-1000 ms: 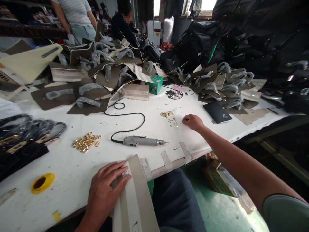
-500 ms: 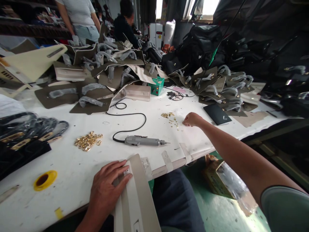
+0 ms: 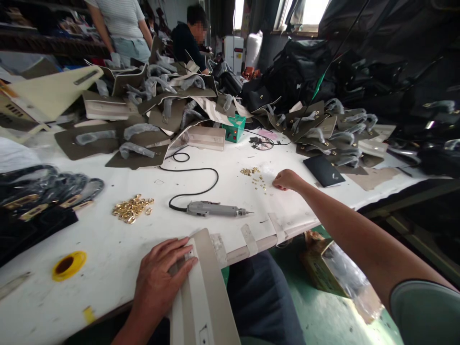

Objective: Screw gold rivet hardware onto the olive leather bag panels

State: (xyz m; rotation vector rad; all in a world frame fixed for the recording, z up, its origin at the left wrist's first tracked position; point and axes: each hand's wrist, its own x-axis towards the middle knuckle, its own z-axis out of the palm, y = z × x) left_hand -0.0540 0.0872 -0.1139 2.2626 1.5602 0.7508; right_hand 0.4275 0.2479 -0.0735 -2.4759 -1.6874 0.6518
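Note:
My left hand (image 3: 161,278) rests on a beige panel (image 3: 215,297) at the table's near edge, fingers slightly spread near a small slot in its pale strip. My right hand (image 3: 285,180) is closed on the tabletop, just right of scattered small gold pieces (image 3: 250,171); whatever its fingers pinch is hidden. Between the hands lies a grey electric screwdriver (image 3: 215,210), its tip pointing right and its black cord running back. A heap of gold rings (image 3: 130,209) sits left of the screwdriver.
Brown panels with wrapped handles (image 3: 138,146) pile up behind, near a green box (image 3: 234,128). A black booklet (image 3: 324,170) lies at right, a yellow tape roll (image 3: 69,266) at left. Black straps (image 3: 43,191) fill the left side. Two people are beyond the table.
The view has shifted very slightly. The person in dark clothing at the back has turned the head. My hands keep nearly the same places.

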